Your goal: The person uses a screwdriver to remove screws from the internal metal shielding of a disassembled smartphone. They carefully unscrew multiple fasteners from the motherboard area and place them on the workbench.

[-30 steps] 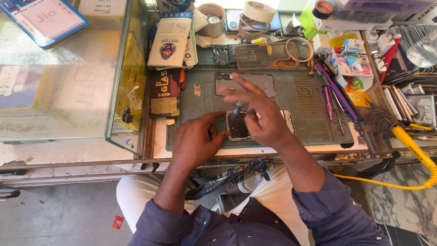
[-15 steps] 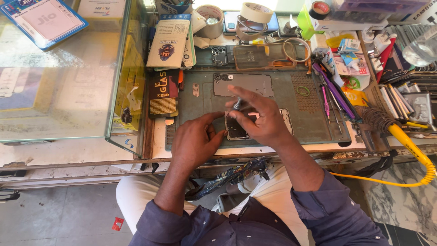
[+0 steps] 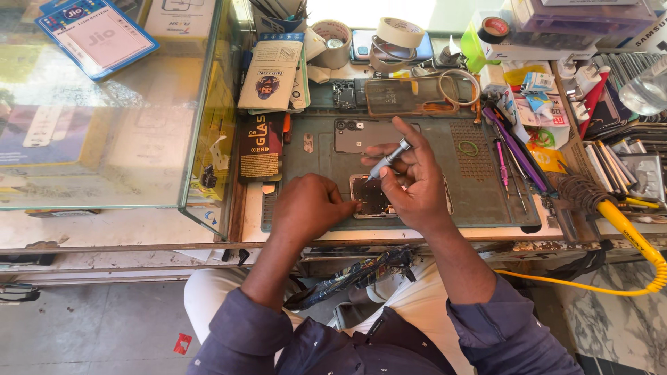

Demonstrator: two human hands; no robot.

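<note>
Head view: my right hand grips a slim silver screwdriver — tip angled down at the opened phone on the green repair mat. My left hand, fingers curled, steadies the phone's left edge — a dark back cover lies just beyond.

hands: 2, left hand, right hand | screwdriver: 1 | opened phone: 1 | phone back cover: 1 | clear phone case: 1 | tape rolls: 3 | green mat: 1
</note>
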